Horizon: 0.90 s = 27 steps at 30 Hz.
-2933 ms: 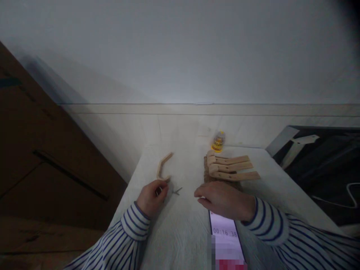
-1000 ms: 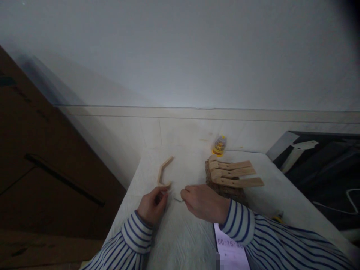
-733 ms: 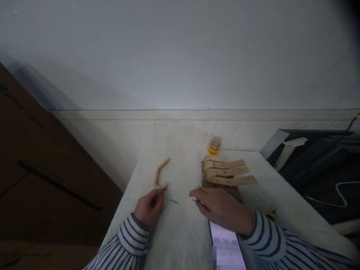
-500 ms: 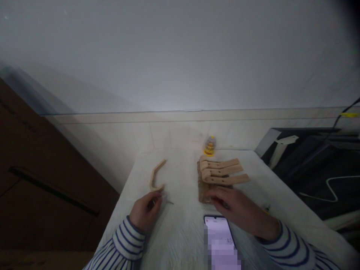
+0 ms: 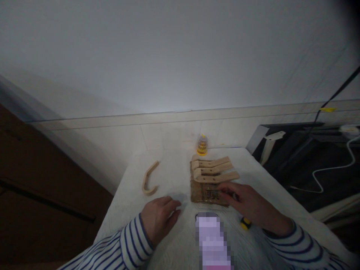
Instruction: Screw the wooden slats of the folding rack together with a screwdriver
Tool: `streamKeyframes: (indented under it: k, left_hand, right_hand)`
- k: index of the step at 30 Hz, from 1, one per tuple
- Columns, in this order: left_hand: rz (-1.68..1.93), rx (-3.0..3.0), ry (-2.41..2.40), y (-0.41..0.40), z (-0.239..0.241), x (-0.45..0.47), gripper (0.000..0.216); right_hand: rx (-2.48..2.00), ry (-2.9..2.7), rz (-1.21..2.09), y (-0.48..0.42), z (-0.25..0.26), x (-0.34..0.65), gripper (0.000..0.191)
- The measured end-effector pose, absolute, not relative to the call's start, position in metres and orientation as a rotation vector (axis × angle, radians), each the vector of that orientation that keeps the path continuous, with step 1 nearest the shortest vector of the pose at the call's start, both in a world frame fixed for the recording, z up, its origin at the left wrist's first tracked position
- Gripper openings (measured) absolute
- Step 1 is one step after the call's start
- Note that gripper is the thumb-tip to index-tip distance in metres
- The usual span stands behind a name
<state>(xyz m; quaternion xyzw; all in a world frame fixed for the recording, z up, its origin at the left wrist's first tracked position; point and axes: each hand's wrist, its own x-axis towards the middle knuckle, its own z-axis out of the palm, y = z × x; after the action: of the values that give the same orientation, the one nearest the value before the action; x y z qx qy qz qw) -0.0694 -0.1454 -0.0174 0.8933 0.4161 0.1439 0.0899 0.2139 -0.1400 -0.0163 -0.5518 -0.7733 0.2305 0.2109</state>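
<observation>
My left hand (image 5: 161,218) rests low over the table, thumb and fingers apart with nothing visible between them. Just above it lies a curved wooden hook (image 5: 146,180), not touched. My right hand (image 5: 247,202) has thumb and fingertips pinched over a brown cardboard piece (image 5: 198,191) with dark printing. Whatever sits in that pinch is too small to make out. Several more wooden hooks (image 5: 215,176), each with small dark holes, lie side by side across the cardboard's far part, beyond my right fingertips.
A phone (image 5: 212,240) with a lit screen lies between my forearms. A yellow-and-black handle (image 5: 245,224) is under my right wrist. Near the wall stands a small yellow-capped container (image 5: 201,145). Dark panels (image 5: 303,153) and a white cable (image 5: 317,180) are at the right.
My left hand has moved right and away from the single hook, its fingers opening; the small clear item and thin rod there no longer show. My right hand has shifted rightward over the cardboard.
</observation>
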Motion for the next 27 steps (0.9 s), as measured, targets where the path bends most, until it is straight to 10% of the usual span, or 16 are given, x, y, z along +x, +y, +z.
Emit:
streamKeyframes:
  k: [27]
  left_hand:
    - [0.314,2.916,1.109,-0.095,-0.052,0.035,0.03]
  right_hand:
    - [-1.622,-2.051,0.597,-0.138,-0.009,0.25,0.017]
